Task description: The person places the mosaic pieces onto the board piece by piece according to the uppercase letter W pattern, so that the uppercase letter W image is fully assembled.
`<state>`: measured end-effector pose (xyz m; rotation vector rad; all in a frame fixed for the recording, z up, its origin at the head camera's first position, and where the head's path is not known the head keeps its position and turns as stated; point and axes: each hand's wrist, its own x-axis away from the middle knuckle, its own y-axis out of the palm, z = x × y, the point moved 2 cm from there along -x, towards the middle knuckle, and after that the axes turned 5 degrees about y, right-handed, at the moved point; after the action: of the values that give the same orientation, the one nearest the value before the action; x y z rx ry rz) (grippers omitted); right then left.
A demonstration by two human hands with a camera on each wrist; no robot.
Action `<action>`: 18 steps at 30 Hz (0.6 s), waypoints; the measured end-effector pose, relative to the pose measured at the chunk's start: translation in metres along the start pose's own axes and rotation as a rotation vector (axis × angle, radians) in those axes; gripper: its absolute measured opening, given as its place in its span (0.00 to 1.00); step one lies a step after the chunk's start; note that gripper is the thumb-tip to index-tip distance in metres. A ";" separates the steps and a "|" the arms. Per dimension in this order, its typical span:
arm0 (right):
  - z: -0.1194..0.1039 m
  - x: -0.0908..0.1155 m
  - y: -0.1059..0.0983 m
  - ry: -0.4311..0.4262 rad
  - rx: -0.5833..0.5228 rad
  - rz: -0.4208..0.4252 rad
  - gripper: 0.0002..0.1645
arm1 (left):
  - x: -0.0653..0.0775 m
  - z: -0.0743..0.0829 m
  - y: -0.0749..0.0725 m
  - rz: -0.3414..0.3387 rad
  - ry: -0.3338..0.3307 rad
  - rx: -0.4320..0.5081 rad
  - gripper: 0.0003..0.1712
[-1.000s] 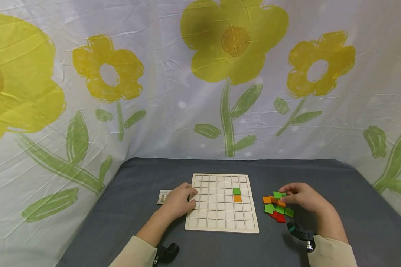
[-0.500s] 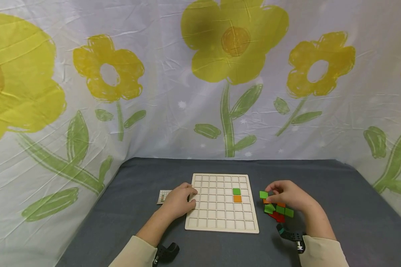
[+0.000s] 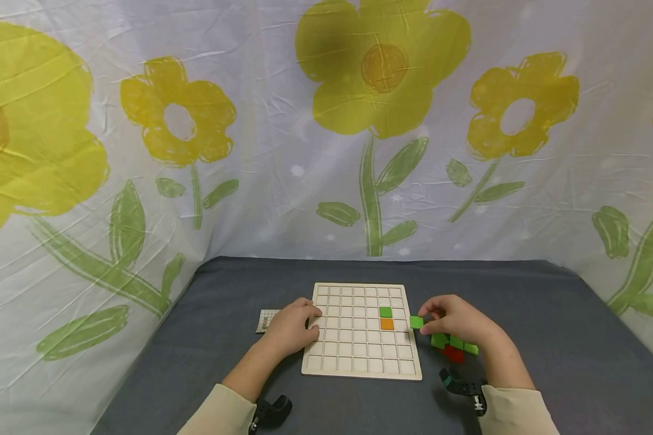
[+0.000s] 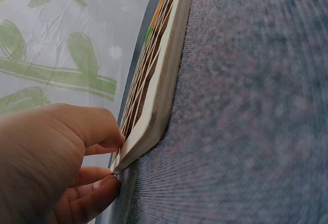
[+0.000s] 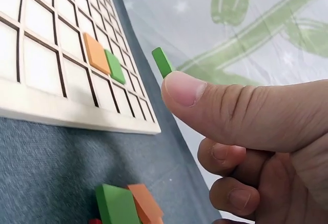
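Observation:
A pale wooden grid board (image 3: 344,348) lies flat on the table. My left hand (image 3: 292,327) holds its left edge; in the left wrist view the thumb and curled fingers meet at the rim. My right hand (image 3: 458,318) pinches a green square tile (image 3: 416,322) between thumb and fingers, raised beside the board's right edge. The right wrist view shows the held tile (image 5: 162,61) edge-on above the thumb tip. In the board sit one green tile (image 3: 386,312) and one orange tile (image 3: 387,324), in adjoining cells. Below my right hand lies a pile of loose tiles (image 3: 438,340), partly hidden.
Red tiles (image 3: 453,354) lie at the near side of the pile, with green ones around them. A small card printed with a grid (image 3: 267,319) is partly covered by my left hand. A dark cloth (image 3: 239,284) covers the table, and a flowered curtain (image 3: 272,181) hangs behind.
My right hand has lifted the green tile off the pile and carried it left to the board's right edge. The left hand and the board have stayed in place.

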<state>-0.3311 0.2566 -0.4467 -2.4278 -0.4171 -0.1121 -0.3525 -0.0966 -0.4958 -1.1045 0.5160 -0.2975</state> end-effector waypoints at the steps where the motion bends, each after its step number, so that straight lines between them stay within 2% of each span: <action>1: -0.001 0.000 0.002 0.002 0.004 -0.001 0.13 | 0.000 0.000 0.000 0.000 0.001 0.001 0.18; 5: -0.005 -0.003 0.009 0.021 0.024 0.000 0.13 | 0.001 0.000 -0.001 -0.001 0.005 0.006 0.18; 18: -0.021 -0.006 0.033 0.005 0.103 -0.030 0.14 | 0.000 0.001 -0.001 -0.003 0.006 0.011 0.18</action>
<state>-0.3253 0.2175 -0.4515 -2.3198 -0.4467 -0.1073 -0.3516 -0.0967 -0.4943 -1.0943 0.5175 -0.3061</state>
